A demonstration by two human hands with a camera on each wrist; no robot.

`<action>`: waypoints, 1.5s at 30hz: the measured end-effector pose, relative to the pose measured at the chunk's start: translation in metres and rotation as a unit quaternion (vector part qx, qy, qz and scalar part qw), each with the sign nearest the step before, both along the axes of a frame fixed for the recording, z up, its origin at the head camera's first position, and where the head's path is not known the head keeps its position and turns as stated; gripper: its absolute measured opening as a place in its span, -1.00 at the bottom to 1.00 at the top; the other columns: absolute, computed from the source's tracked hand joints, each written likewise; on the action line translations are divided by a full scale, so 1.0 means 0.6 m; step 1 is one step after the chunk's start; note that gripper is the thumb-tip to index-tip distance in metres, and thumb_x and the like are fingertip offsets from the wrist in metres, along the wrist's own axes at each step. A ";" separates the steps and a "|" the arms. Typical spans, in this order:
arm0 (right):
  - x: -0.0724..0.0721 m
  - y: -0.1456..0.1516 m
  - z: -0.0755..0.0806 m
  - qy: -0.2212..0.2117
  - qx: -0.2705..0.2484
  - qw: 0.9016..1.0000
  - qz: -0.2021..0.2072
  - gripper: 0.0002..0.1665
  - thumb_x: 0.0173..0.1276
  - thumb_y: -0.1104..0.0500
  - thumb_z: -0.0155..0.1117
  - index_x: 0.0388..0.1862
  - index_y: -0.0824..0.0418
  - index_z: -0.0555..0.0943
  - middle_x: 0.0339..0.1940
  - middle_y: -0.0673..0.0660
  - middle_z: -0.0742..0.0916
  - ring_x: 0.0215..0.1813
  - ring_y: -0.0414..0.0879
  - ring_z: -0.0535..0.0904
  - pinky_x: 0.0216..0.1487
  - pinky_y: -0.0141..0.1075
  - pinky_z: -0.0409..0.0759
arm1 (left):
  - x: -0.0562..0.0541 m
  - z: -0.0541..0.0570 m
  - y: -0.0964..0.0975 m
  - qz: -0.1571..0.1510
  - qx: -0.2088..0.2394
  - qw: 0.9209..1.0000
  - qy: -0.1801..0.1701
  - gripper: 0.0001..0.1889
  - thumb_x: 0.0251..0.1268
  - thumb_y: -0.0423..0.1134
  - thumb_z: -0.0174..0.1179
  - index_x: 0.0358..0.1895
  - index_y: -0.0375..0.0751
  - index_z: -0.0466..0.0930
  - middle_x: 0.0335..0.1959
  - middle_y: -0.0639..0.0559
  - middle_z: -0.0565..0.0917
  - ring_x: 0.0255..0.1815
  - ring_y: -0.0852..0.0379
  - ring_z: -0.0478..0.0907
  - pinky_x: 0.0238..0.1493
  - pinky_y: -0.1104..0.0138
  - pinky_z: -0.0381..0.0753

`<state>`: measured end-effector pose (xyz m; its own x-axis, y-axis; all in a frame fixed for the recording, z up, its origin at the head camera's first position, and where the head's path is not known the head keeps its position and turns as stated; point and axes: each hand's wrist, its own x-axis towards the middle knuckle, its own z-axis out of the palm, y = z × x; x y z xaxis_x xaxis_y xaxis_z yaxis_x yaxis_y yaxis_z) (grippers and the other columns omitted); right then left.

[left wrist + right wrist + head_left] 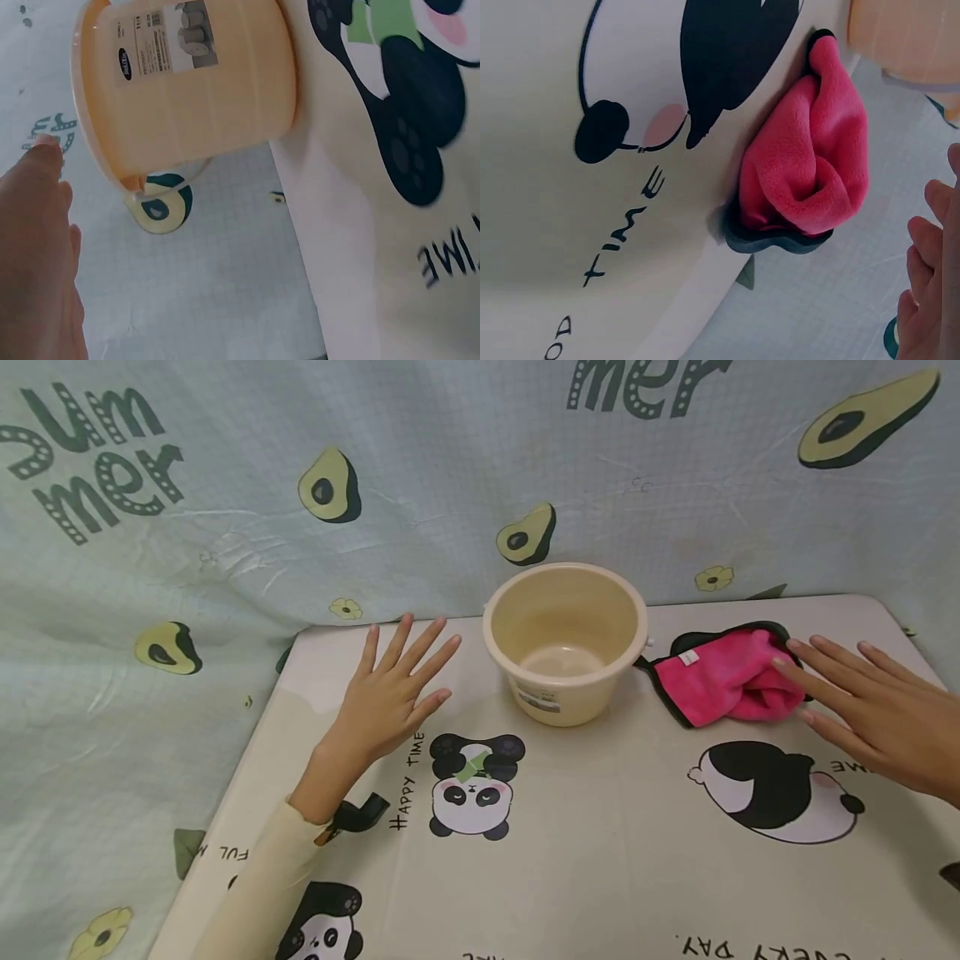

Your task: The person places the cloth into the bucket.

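A cream plastic bucket [566, 693] stands upright at the back middle of the table, with a label on its side and nothing in it. To its right lies a crumpled pink cloth [705, 685] with dark edging; the right wrist view shows the same cloth [802, 157] bunched up. My left hand [393, 689], fingers spread, hovers left of the bucket and holds nothing. My right hand [870, 702] is stretched out at the right side, its fingertips overlapping the cloth's right edge in the head view. In the right wrist view those fingers [926, 255] are apart from the cloth.
The table [585, 860] has a pale cover printed with pandas, a dog and lettering. Behind and to the left hangs a light sheet [420, 460] with avocado prints, close behind the bucket. A dark wrist strap [360, 814] sits at the left sleeve.
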<state>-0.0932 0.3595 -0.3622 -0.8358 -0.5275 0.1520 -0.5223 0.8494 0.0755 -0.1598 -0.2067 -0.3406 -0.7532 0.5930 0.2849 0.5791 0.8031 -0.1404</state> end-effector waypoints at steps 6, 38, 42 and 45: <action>-0.022 -0.008 -0.004 -0.017 -0.019 1.000 0.007 -0.11 0.58 -0.09 0.09 0.71 0.03 -0.06 0.71 0.20 0.03 0.70 -0.03 -0.34 0.64 -0.23 -0.46 | -0.019 -0.002 0.033 -0.012 0.032 0.999 -0.034 -0.22 0.51 0.42 -0.72 0.68 0.22 -0.11 0.70 0.19 -0.22 0.69 -0.03 -0.40 0.62 -0.13 -0.45; -0.115 -0.085 -0.061 -0.208 -0.259 0.913 -0.236 0.19 0.50 -0.29 0.05 0.65 0.32 -0.36 0.54 0.65 -0.19 0.40 0.82 -0.15 0.14 0.68 0.20 | -0.088 -0.035 0.117 -0.121 0.454 0.835 -0.286 -0.18 0.42 0.18 0.23 0.60 -0.09 0.17 0.68 0.08 0.00 0.65 0.22 -0.07 0.62 0.25 0.08; -0.126 -0.103 -0.072 -0.211 -0.233 0.916 -0.249 0.31 0.37 -0.36 0.20 0.67 0.22 -0.33 0.55 0.61 -0.21 0.42 0.80 -0.22 0.07 0.75 0.13 | -0.089 -0.039 0.118 -0.127 0.495 0.801 -0.312 -0.24 0.42 -0.03 0.30 0.58 -0.13 0.22 0.67 0.08 0.03 0.64 0.20 -0.01 0.57 0.21 0.21; -0.133 -0.112 -0.077 -0.214 -0.213 0.921 -0.245 0.33 0.28 -0.32 0.33 0.69 0.15 -0.24 0.55 0.60 -0.17 0.41 0.79 -0.19 0.03 0.78 0.09 | -0.092 -0.041 0.118 -0.134 0.521 0.782 -0.315 -0.31 0.39 -0.29 0.33 0.54 -0.19 0.30 0.64 0.08 0.14 0.62 0.16 0.08 0.53 0.13 0.31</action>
